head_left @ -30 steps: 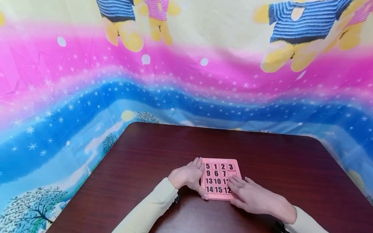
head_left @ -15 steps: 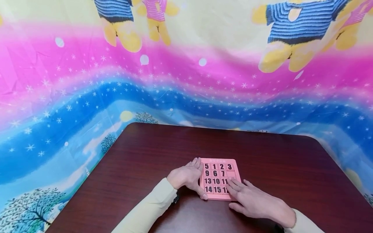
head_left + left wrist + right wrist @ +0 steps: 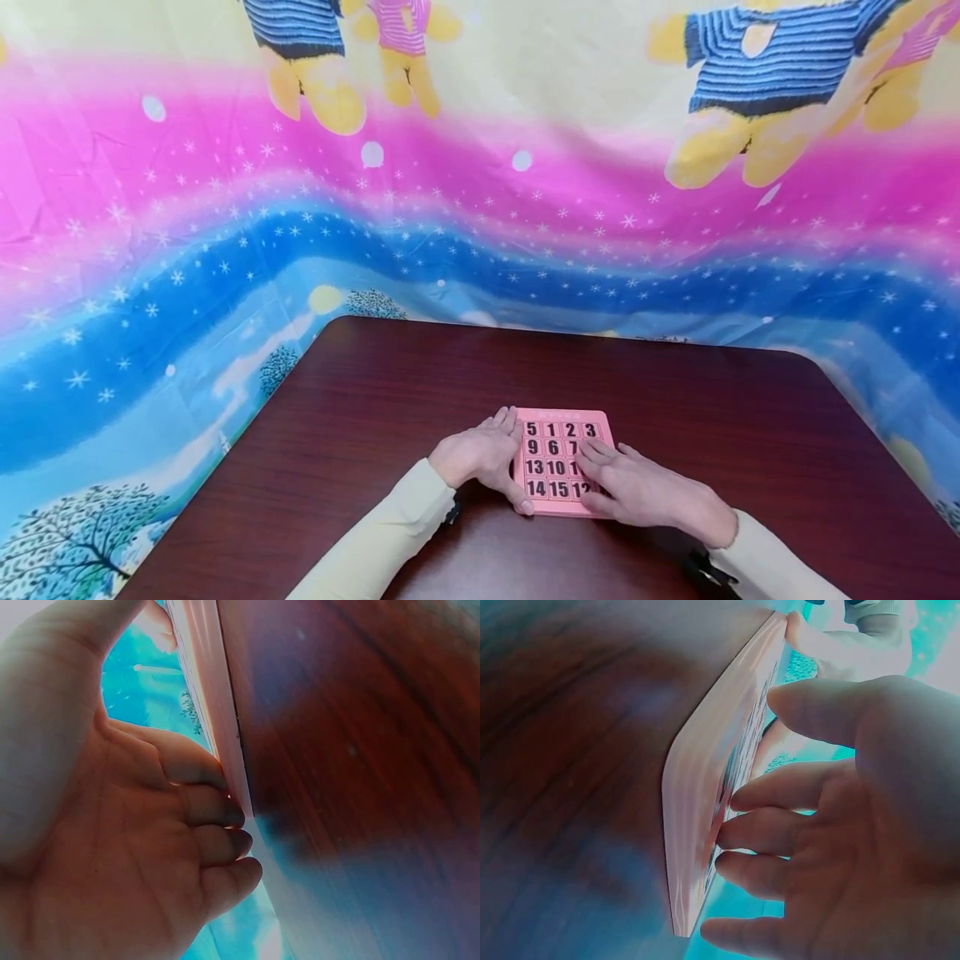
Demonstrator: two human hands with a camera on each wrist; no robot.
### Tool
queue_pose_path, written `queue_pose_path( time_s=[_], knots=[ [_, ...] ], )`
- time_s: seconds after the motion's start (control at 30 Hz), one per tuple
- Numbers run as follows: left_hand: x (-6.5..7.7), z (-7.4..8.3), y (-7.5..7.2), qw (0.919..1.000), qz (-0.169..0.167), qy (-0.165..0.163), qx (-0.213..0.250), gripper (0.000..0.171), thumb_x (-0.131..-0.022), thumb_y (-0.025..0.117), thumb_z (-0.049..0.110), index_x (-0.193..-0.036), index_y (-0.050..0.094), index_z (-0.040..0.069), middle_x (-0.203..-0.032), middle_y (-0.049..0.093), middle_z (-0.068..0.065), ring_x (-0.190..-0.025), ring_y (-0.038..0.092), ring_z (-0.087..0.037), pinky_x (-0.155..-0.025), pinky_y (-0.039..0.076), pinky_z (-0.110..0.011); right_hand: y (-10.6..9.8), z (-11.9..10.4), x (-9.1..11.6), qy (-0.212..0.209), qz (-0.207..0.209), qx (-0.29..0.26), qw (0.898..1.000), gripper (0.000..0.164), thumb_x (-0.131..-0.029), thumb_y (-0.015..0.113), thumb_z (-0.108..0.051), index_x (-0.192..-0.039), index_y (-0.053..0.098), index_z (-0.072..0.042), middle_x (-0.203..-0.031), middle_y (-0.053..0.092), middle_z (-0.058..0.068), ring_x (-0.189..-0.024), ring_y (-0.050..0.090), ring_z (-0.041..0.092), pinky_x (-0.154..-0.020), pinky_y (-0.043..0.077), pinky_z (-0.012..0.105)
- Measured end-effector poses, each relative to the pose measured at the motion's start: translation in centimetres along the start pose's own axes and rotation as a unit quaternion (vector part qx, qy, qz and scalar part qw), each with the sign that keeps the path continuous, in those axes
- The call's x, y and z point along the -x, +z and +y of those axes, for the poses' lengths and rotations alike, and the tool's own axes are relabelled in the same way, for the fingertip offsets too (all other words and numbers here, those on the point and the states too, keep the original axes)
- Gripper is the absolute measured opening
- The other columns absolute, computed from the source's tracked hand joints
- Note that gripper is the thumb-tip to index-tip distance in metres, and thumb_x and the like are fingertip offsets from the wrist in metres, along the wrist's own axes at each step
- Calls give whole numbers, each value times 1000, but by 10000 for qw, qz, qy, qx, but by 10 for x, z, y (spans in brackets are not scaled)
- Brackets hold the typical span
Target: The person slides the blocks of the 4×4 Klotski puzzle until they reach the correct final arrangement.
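A pink number sliding puzzle (image 3: 561,506) lies flat on the table, its tiles showing black numbers. The rows read 5 1 2 3, then 9 6 7, then 13 10, then 14 15 12, with the right side partly covered. My left hand (image 3: 483,454) rests along the puzzle's left edge, thumb at the near corner and fingers toward the far corner. In the left wrist view its fingertips touch the side of the frame. My right hand (image 3: 643,490) lies over the right columns, its fingers extended, fingertips on the tiles just right of the 7. What lies beneath them is hidden.
The dark wooden table (image 3: 420,375) extends around the puzzle on all sides. Behind it hangs a patterned curtain (image 3: 450,200) with bears and snowflakes, touching or close to the table's far edge. A black strap (image 3: 708,571) sits at the right wrist.
My right hand has slid away from me and a little left, its fingertips now covering the gap that showed beside the 7. My left hand stays at the puzzle's edge.
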State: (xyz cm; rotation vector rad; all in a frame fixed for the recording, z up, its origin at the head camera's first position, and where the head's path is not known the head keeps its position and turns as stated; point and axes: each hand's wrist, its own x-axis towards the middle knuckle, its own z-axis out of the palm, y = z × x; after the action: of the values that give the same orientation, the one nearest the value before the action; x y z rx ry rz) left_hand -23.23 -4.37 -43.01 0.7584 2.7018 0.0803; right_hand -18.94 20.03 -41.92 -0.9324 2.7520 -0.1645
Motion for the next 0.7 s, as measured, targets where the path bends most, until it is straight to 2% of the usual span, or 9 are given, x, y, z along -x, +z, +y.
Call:
queue_pose_path(
  time_s=[0.17,0.43,0.53,0.7],
  knots=[
    [1,0,0,10000,12,5,-24,133,-61,78,73,-156,18,1,-165,10,-18,-154,9,-27,-126,17,-35,-2,-4,9,-182,140,161,9996,61,-97,57,-40,-143,49,-1,-152,43,21,-144,36,38,-109,34,68],
    [1,1,-1,10000,33,7,-20,133,-61,78,73,-156,18,2,-165,10,-18,-154,9,-27,-126,17,-34,6,-18,41,-569,329,608,9960,60,-97,55,-47,-140,54,-5,-149,47,18,-139,43,36,-104,41,65],
    [0,0,-1,10000,47,29,-65,134,-61,78,74,-156,17,2,-165,10,-18,-154,10,-27,-126,17,-35,12,-22,51,-569,385,719,9950,61,-98,50,-52,-141,54,-8,-148,49,15,-138,46,33,-104,43,62],
    [1,-1,0,9999,49,45,-87,133,-61,78,74,-156,18,1,-165,11,-19,-154,10,-27,-126,18,-35,16,-27,61,-312,145,564,9978,66,-97,48,-58,-145,50,-12,-152,46,12,-139,45,29,-108,40,61]
  ],
)
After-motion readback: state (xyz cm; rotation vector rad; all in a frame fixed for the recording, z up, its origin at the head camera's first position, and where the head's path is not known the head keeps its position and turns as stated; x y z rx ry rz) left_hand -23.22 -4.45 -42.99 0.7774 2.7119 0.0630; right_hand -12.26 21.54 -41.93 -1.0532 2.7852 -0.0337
